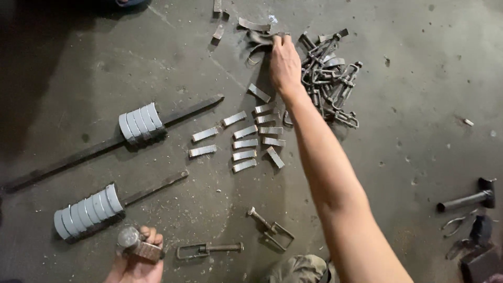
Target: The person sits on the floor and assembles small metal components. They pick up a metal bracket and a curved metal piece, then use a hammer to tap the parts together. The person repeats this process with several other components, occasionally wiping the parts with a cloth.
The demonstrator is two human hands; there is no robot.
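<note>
My right hand (284,63) reaches far out across the concrete floor, fingers on a curved metal strip (259,39) at the top of a small heap of bent strips. Just right of it lies a pile of metal clasp-like fittings (330,78). My left hand (137,257) is at the bottom edge, closed around a rusty metal block with a round head (137,245). Several short flat metal strips (246,141) lie in rows between the two hands.
Two long flat bars carry stacks of curved metal pieces: one (140,123) at upper left, one (86,209) lower left. Two loose fittings (209,249) (272,230) lie near the bottom. A hammer (469,198) and dark tools (479,246) sit at right.
</note>
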